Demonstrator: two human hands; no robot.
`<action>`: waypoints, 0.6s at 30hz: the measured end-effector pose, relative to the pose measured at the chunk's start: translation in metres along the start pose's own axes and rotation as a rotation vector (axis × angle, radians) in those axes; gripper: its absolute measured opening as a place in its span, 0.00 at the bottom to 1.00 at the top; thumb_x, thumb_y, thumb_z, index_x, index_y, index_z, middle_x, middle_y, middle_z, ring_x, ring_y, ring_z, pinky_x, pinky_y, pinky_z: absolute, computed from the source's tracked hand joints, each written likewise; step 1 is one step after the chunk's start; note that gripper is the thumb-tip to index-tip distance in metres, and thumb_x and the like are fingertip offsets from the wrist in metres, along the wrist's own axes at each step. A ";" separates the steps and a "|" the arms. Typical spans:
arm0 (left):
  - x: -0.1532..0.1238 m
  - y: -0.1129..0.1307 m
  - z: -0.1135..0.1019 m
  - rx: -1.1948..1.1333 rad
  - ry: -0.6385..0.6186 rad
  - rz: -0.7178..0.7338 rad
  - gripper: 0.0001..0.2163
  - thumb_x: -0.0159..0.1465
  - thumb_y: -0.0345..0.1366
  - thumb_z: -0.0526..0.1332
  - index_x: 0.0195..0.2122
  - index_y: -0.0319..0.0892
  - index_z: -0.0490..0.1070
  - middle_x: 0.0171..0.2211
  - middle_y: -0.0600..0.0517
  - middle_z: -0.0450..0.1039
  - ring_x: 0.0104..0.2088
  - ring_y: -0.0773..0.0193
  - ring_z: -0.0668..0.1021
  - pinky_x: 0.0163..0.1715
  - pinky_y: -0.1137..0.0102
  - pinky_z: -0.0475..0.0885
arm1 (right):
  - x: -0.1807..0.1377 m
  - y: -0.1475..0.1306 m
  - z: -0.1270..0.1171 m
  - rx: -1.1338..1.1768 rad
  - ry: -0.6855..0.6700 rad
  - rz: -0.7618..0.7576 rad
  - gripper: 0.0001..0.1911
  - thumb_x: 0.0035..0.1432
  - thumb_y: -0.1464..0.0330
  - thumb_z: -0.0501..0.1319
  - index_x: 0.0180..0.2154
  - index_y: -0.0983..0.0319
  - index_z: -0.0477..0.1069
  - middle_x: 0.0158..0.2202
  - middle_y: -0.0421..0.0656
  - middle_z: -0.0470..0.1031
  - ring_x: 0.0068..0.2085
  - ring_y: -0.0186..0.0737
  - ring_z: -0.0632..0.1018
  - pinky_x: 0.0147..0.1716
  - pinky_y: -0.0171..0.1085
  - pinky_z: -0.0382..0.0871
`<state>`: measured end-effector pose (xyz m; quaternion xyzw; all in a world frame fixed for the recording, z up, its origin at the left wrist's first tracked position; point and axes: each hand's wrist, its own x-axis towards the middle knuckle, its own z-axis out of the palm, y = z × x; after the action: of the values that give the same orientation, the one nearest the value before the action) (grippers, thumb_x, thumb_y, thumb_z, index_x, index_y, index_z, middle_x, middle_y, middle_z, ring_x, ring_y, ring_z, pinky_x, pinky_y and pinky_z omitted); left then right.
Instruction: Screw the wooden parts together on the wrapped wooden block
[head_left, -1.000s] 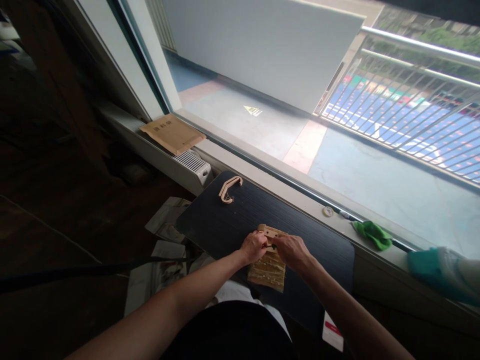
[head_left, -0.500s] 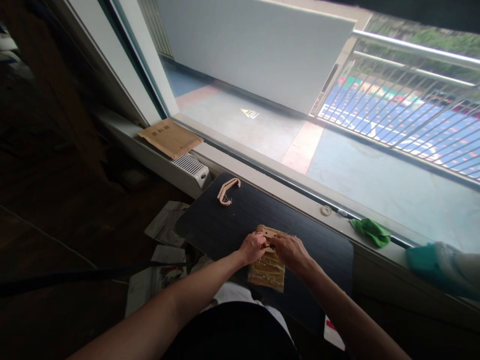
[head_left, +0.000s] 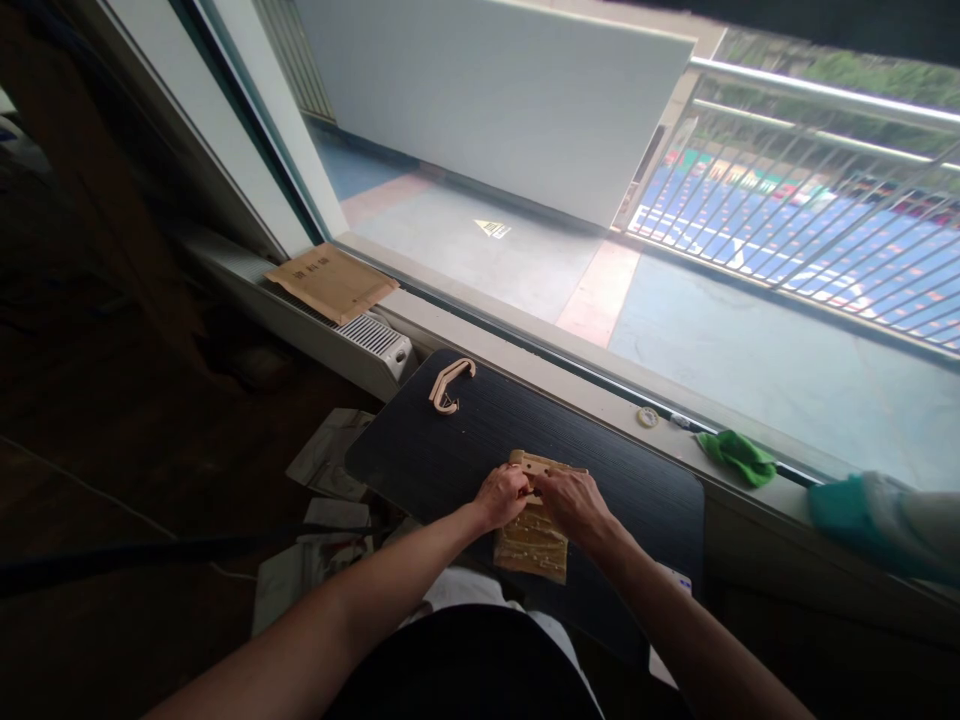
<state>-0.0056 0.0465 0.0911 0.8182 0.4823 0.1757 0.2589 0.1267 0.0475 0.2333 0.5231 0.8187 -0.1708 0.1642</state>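
Observation:
A thin wooden sheet with cut-out parts lies on a small dark table in front of me. Both hands meet at its far end. My left hand is closed, pinching at the sheet's upper left corner. My right hand is closed too, fingers pressed on the sheet's top edge beside the left. What sits between the fingertips is too small to make out. A curved wooden piece lies alone near the table's far left corner.
A window sill runs behind the table, with a green cloth, a small tape roll and a teal-and-white bundle. A brown envelope rests on a white radiator. Papers lie on the dark floor at left.
Both hands stay pinched at the sheet's far end, hardly moving. The view has drifted slightly, so everything sits a little lower and to the left.

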 end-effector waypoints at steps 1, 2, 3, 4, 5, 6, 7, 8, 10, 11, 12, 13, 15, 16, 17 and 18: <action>0.000 0.000 0.000 -0.002 -0.009 -0.004 0.04 0.53 0.25 0.61 0.25 0.40 0.71 0.29 0.51 0.70 0.35 0.63 0.73 0.39 0.69 0.68 | 0.001 -0.001 0.000 0.000 -0.016 0.013 0.14 0.59 0.73 0.50 0.40 0.58 0.72 0.36 0.43 0.77 0.37 0.39 0.77 0.35 0.35 0.65; 0.001 0.001 -0.001 -0.005 -0.018 -0.009 0.04 0.53 0.25 0.61 0.24 0.40 0.71 0.28 0.51 0.70 0.35 0.62 0.73 0.39 0.69 0.68 | 0.002 -0.002 0.000 0.004 -0.030 0.043 0.14 0.59 0.72 0.50 0.38 0.58 0.73 0.35 0.44 0.78 0.37 0.39 0.77 0.35 0.35 0.65; 0.001 0.001 -0.001 -0.008 -0.026 -0.016 0.04 0.53 0.25 0.61 0.24 0.40 0.71 0.28 0.51 0.71 0.35 0.62 0.73 0.39 0.69 0.68 | 0.002 -0.004 0.001 0.012 -0.042 0.087 0.14 0.60 0.71 0.49 0.37 0.59 0.73 0.35 0.44 0.78 0.36 0.39 0.77 0.34 0.34 0.65; 0.001 0.001 -0.002 -0.011 -0.031 -0.022 0.04 0.53 0.25 0.61 0.24 0.40 0.71 0.29 0.51 0.71 0.35 0.62 0.73 0.39 0.69 0.68 | 0.003 -0.006 0.001 0.019 -0.047 0.137 0.14 0.60 0.70 0.49 0.35 0.60 0.73 0.35 0.45 0.78 0.36 0.39 0.77 0.34 0.34 0.65; 0.001 0.002 -0.002 -0.012 -0.034 -0.027 0.04 0.53 0.25 0.61 0.24 0.40 0.71 0.29 0.51 0.71 0.36 0.62 0.73 0.40 0.69 0.68 | 0.003 -0.008 0.001 0.024 -0.047 0.187 0.15 0.61 0.68 0.48 0.34 0.61 0.73 0.35 0.46 0.78 0.35 0.39 0.77 0.33 0.34 0.65; 0.001 0.002 -0.002 -0.011 -0.034 -0.031 0.04 0.53 0.25 0.61 0.24 0.40 0.72 0.29 0.51 0.71 0.36 0.62 0.73 0.40 0.69 0.68 | 0.004 -0.009 0.001 0.029 -0.045 0.230 0.16 0.61 0.67 0.48 0.34 0.62 0.73 0.35 0.47 0.78 0.35 0.39 0.77 0.33 0.33 0.65; 0.001 0.003 -0.003 -0.012 -0.033 -0.032 0.04 0.53 0.25 0.61 0.24 0.40 0.72 0.29 0.51 0.71 0.36 0.62 0.73 0.40 0.69 0.68 | 0.003 -0.011 0.001 0.032 -0.044 0.261 0.17 0.62 0.66 0.47 0.33 0.63 0.73 0.34 0.47 0.78 0.35 0.38 0.77 0.32 0.33 0.65; 0.001 0.003 -0.003 -0.013 -0.030 -0.030 0.04 0.53 0.25 0.61 0.24 0.40 0.72 0.29 0.51 0.71 0.36 0.62 0.73 0.40 0.69 0.68 | 0.003 -0.011 0.000 0.034 -0.049 0.278 0.17 0.62 0.66 0.47 0.34 0.63 0.73 0.34 0.47 0.78 0.35 0.38 0.77 0.32 0.33 0.65; 0.001 0.003 -0.003 -0.019 -0.022 -0.020 0.04 0.53 0.25 0.61 0.24 0.40 0.72 0.29 0.51 0.71 0.36 0.62 0.73 0.40 0.69 0.68 | 0.002 -0.011 -0.001 0.036 -0.052 0.254 0.16 0.62 0.66 0.48 0.35 0.62 0.73 0.36 0.47 0.78 0.36 0.38 0.77 0.33 0.33 0.65; 0.001 0.003 -0.003 -0.022 -0.017 -0.011 0.04 0.53 0.25 0.61 0.25 0.40 0.72 0.29 0.51 0.72 0.36 0.62 0.74 0.40 0.69 0.68 | 0.002 -0.010 -0.002 0.035 -0.048 0.215 0.14 0.61 0.67 0.49 0.37 0.61 0.73 0.37 0.46 0.77 0.37 0.39 0.77 0.34 0.33 0.65; 0.000 0.002 -0.003 -0.024 -0.014 -0.002 0.04 0.53 0.25 0.61 0.25 0.40 0.72 0.29 0.51 0.72 0.36 0.62 0.74 0.40 0.69 0.67 | 0.002 -0.009 -0.003 0.030 -0.042 0.163 0.13 0.61 0.69 0.50 0.38 0.60 0.73 0.37 0.46 0.77 0.38 0.39 0.77 0.35 0.34 0.65; 0.000 0.002 -0.002 -0.023 -0.011 0.006 0.04 0.53 0.25 0.61 0.25 0.40 0.72 0.29 0.51 0.72 0.36 0.62 0.74 0.40 0.69 0.67 | 0.002 -0.007 -0.003 0.023 -0.035 0.108 0.12 0.60 0.70 0.51 0.39 0.59 0.72 0.38 0.45 0.77 0.39 0.39 0.76 0.36 0.34 0.64; 0.000 0.000 -0.001 -0.014 -0.011 0.017 0.04 0.53 0.24 0.61 0.24 0.40 0.71 0.28 0.51 0.71 0.36 0.63 0.73 0.41 0.69 0.67 | 0.003 -0.004 -0.001 0.017 -0.020 0.037 0.12 0.59 0.72 0.51 0.40 0.58 0.72 0.38 0.44 0.76 0.39 0.40 0.76 0.36 0.35 0.64; 0.000 0.000 0.000 -0.008 -0.012 0.017 0.05 0.53 0.24 0.61 0.24 0.40 0.71 0.28 0.51 0.71 0.36 0.63 0.73 0.40 0.69 0.67 | 0.004 -0.003 0.000 0.021 -0.017 0.036 0.12 0.59 0.72 0.51 0.39 0.58 0.73 0.38 0.44 0.76 0.39 0.39 0.76 0.36 0.34 0.64; 0.000 0.000 0.000 -0.003 -0.014 0.013 0.05 0.52 0.24 0.60 0.24 0.40 0.71 0.28 0.51 0.71 0.35 0.63 0.73 0.40 0.69 0.67 | 0.004 -0.003 0.002 0.028 -0.016 0.055 0.12 0.60 0.72 0.51 0.38 0.59 0.73 0.38 0.44 0.76 0.38 0.39 0.76 0.36 0.34 0.64; 0.000 -0.001 0.000 0.001 -0.017 0.009 0.05 0.52 0.23 0.60 0.24 0.40 0.71 0.28 0.51 0.71 0.35 0.63 0.73 0.40 0.70 0.67 | 0.005 -0.003 0.003 0.035 -0.016 0.087 0.12 0.60 0.71 0.50 0.38 0.60 0.73 0.38 0.45 0.76 0.38 0.38 0.76 0.35 0.33 0.64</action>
<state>-0.0057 0.0467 0.0904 0.8221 0.4764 0.1697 0.2616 0.1223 0.0491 0.2282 0.5594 0.7909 -0.1818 0.1688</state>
